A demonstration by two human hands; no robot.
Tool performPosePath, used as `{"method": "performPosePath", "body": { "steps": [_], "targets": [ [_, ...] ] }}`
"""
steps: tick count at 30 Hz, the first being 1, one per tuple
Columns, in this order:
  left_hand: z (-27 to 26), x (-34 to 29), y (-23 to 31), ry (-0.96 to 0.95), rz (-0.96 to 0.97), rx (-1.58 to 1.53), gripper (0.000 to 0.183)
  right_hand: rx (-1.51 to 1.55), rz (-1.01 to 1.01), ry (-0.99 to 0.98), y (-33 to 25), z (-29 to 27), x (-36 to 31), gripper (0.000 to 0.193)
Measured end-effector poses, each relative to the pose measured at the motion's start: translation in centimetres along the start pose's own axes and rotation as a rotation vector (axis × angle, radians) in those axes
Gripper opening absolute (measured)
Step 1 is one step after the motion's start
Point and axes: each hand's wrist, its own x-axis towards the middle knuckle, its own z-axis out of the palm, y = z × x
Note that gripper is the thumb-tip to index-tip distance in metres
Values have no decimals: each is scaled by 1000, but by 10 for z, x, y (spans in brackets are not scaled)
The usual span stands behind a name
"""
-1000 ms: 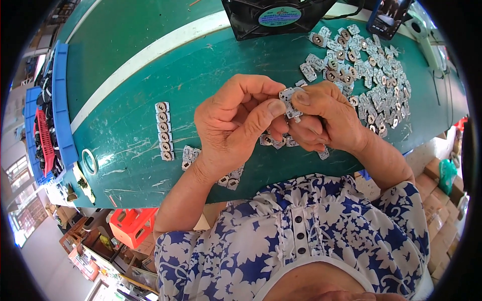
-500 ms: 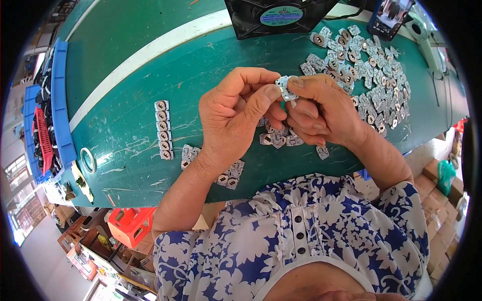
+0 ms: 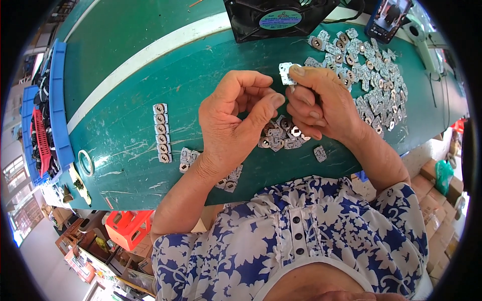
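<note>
Between the thumb and forefinger of my right hand [image 3: 324, 100] is a small pale, plate-like part [image 3: 286, 73] with tiny holes, held up above the table. My left hand [image 3: 238, 113] hovers just left of it, thumb and curled fingers apart, with nothing seen between them. Below the hands lies a loose cluster of similar parts [image 3: 281, 134], some with round brownish discs; my left fingers partly hide it. A single part [image 3: 320, 153] rests nearer to me. Left of my hands, several disc-topped parts stand in a straight row [image 3: 161, 133]. More parts [image 3: 229, 180] lie beside my left forearm.
A large pile of parts [image 3: 381, 85] covers the right side of the green table [image 3: 125, 165]. At the far edge stand a black fan [image 3: 246, 25] and a phone [image 3: 389, 20]. A tape ring [image 3: 86, 163] and blue bin [image 3: 61, 100] are at left.
My left hand has let go of the small part and drawn slightly apart from it. The part now stays in my right hand alone, turned a little.
</note>
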Motion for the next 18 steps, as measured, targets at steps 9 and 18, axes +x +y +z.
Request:
{"method": "performPosePath", "body": {
  "steps": [9, 18],
  "targets": [
    [-2, 2, 2, 1, -125, -4, 14, -267, -209, 171, 3, 0, 5, 49],
    [-7, 5, 1, -5, -142, 12, 14, -423, -130, 256, -9, 4, 10, 50]
  ]
}}
